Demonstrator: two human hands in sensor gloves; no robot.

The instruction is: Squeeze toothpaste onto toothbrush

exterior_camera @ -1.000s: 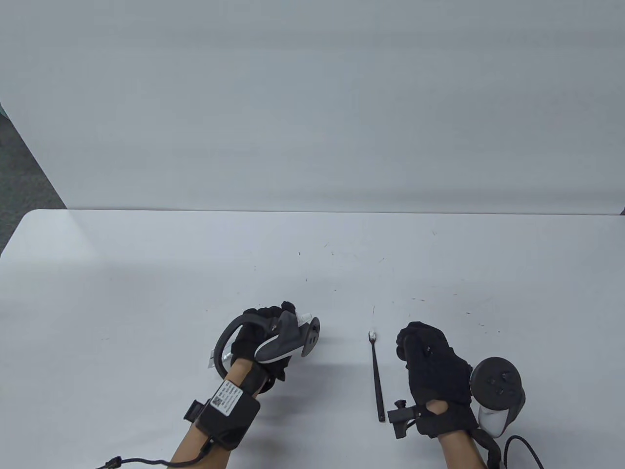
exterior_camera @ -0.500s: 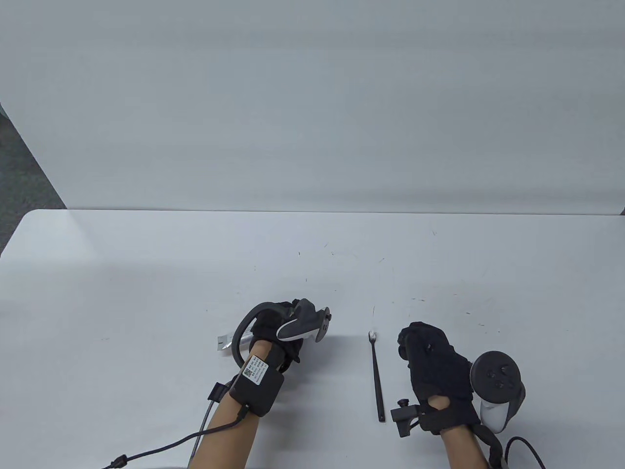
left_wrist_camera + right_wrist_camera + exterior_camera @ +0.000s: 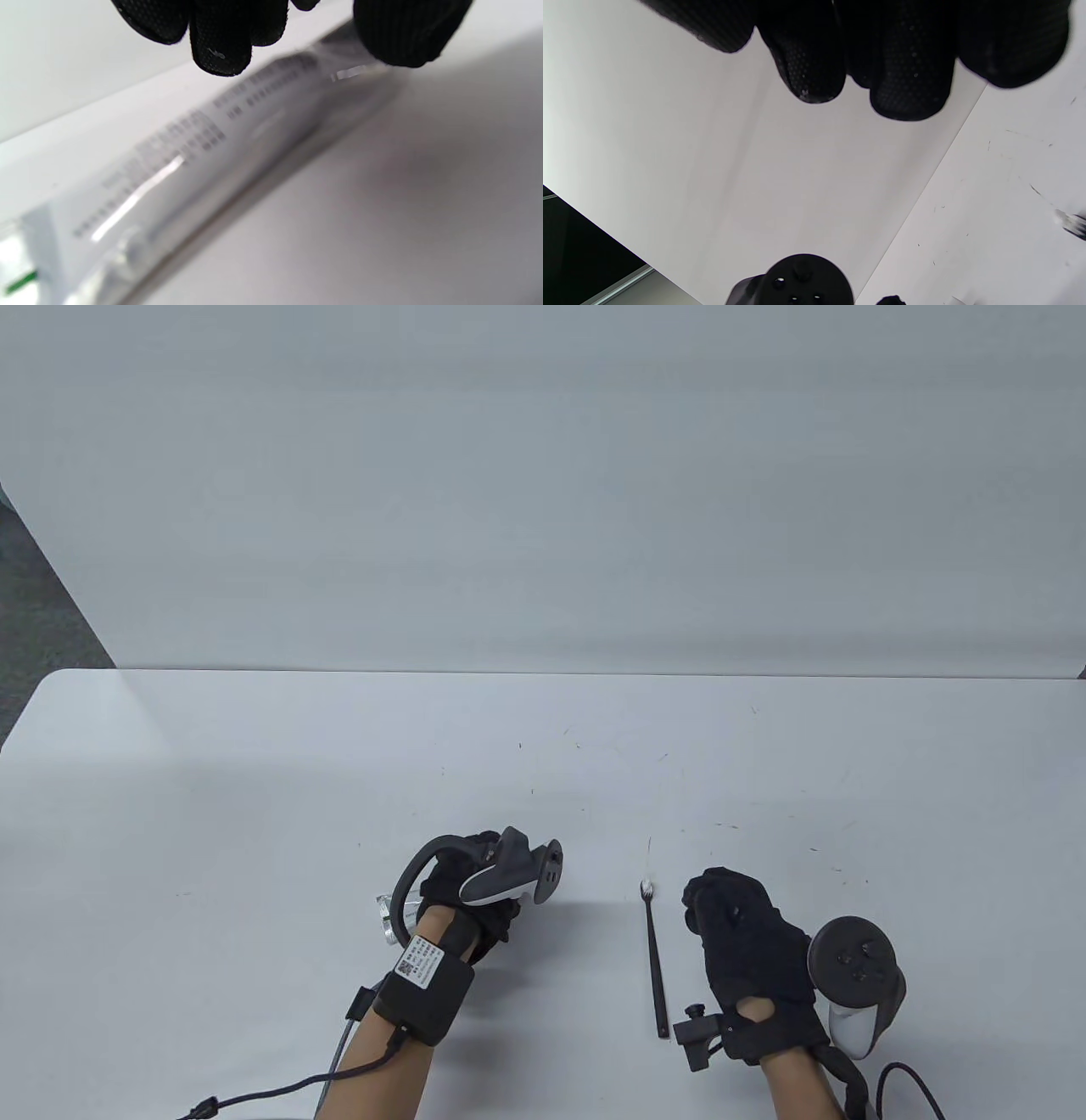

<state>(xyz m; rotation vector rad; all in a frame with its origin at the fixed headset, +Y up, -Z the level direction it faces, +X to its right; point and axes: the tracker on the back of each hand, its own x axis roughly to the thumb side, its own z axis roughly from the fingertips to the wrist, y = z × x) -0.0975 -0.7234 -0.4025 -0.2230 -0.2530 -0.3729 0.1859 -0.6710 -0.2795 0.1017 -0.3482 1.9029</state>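
A white toothpaste tube runs slantwise through the left wrist view. My left hand grips it near one end, between the fingers and the thumb. In the table view only the tube's crimped end sticks out to the left of the hand. A black toothbrush with white bristles lies flat on the table, head pointing away from me. My right hand rests just right of the brush with its fingers curled, holding nothing. The brush head shows at the right edge of the right wrist view.
The white table carries small dark specks around the middle. A pale wall stands behind its far edge. Cables trail from both wrists at the front edge.
My left hand has turned with the tube and shifted slightly right; the tube's cap end, visible a second ago, is now hidden. The right hand edged slightly left. The toothbrush has not moved.
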